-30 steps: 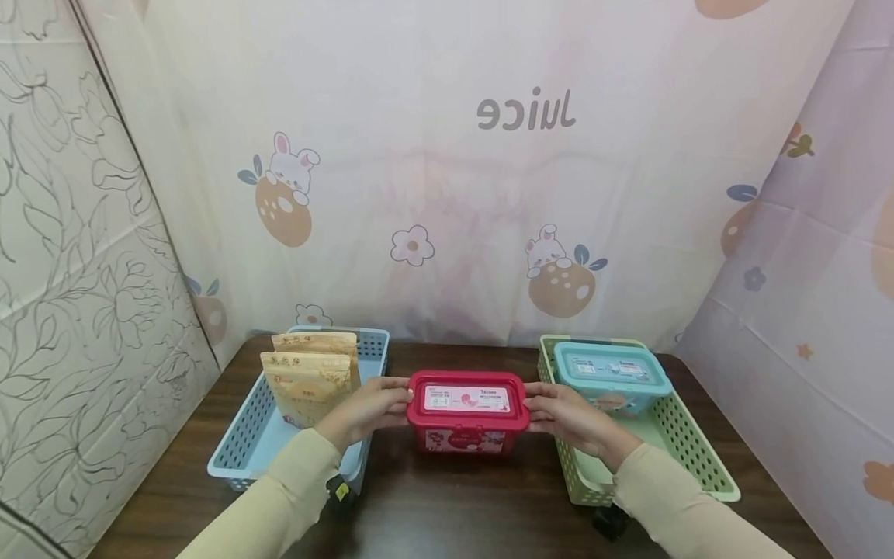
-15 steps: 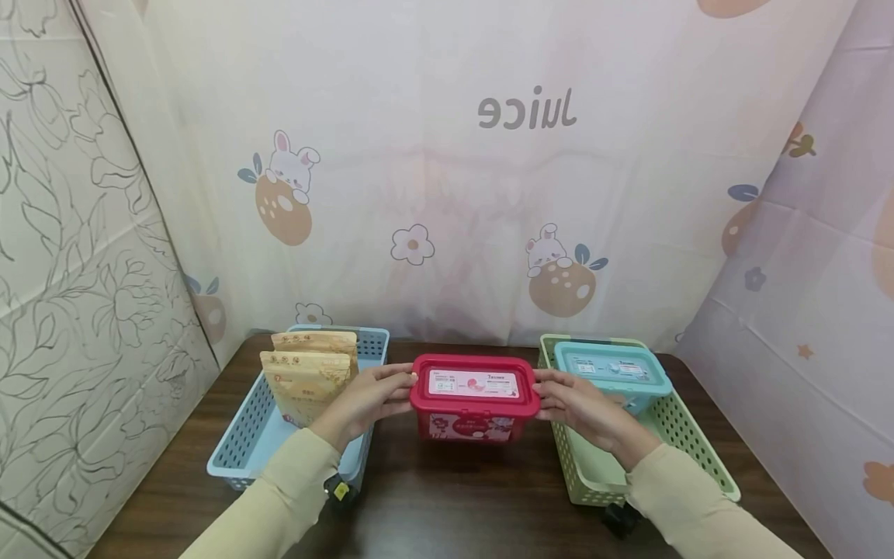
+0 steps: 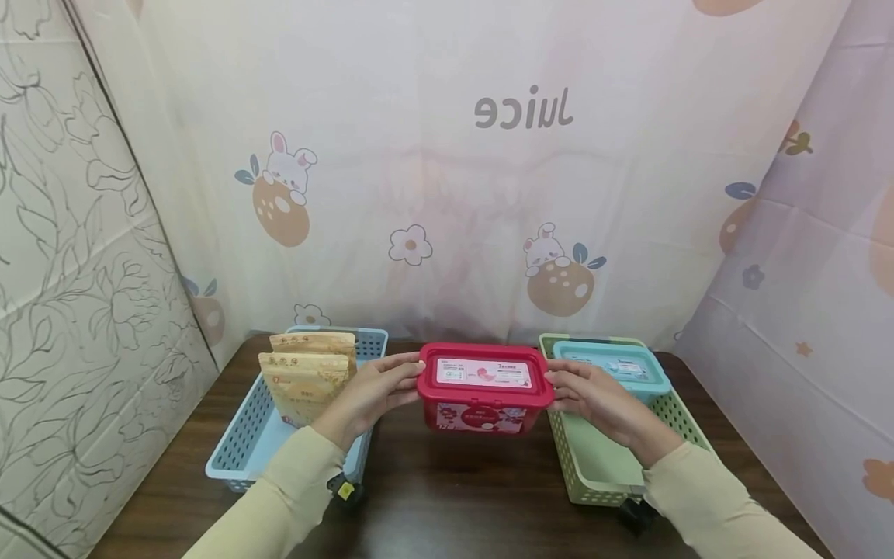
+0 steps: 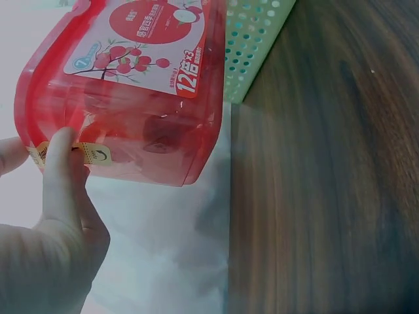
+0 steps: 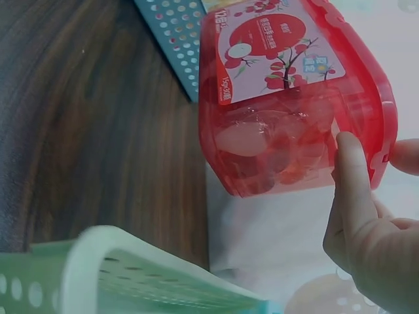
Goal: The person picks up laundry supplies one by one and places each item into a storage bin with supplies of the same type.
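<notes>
A red plastic laundry-pod box (image 3: 482, 418) with a closed lid hangs above the table between both hands. My left hand (image 3: 373, 394) grips its left end, thumb by the lid rim and fingers against the side wall. At the opposite end my right hand (image 3: 606, 405) holds it the same way. Both wrist views show the see-through red tub (image 4: 137, 127) with rounded shapes inside, and a fingertip pressed below the lid. A turquoise lidded box (image 3: 632, 371) sits in the green basket (image 3: 585, 492), just beyond my right hand and partly hidden by it.
On the left, a light blue perforated basket (image 3: 226, 466) holds two upright yellow pouches (image 3: 300, 388), partly behind my left hand. Both baskets stand on a dark wooden table (image 3: 447, 497). A printed curtain (image 3: 447, 186) hangs behind the table.
Both hands have raised the red box off the table and carried it slightly right, towards the green basket. The baskets and their contents have stayed put.
</notes>
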The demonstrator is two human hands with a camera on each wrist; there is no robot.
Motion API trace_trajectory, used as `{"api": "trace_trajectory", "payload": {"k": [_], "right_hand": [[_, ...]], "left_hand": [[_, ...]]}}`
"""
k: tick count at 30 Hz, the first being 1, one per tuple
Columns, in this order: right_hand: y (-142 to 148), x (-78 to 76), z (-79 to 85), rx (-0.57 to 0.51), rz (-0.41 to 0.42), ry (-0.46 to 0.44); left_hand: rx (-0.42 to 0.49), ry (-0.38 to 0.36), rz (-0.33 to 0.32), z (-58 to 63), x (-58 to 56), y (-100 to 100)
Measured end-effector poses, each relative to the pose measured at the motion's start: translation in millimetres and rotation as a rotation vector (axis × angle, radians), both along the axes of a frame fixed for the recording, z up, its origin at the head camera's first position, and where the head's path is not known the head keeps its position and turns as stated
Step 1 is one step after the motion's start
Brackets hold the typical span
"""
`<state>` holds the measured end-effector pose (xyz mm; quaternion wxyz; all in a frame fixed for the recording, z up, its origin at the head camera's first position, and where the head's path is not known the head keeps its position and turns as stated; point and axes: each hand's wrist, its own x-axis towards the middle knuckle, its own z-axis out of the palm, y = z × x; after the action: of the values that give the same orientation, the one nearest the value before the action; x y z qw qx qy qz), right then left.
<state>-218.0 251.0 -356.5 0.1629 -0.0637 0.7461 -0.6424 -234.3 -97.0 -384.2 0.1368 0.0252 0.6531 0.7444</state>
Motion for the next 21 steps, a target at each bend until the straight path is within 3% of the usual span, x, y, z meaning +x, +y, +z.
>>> {"api": "trace_trajectory", "payload": {"k": [21], "right_hand": [[27.5,2.9,3.5,-0.022,0.008,0.031]], "left_hand": [[0.081,0.066,-0.066,6.9,-1.6,26.0]]}}
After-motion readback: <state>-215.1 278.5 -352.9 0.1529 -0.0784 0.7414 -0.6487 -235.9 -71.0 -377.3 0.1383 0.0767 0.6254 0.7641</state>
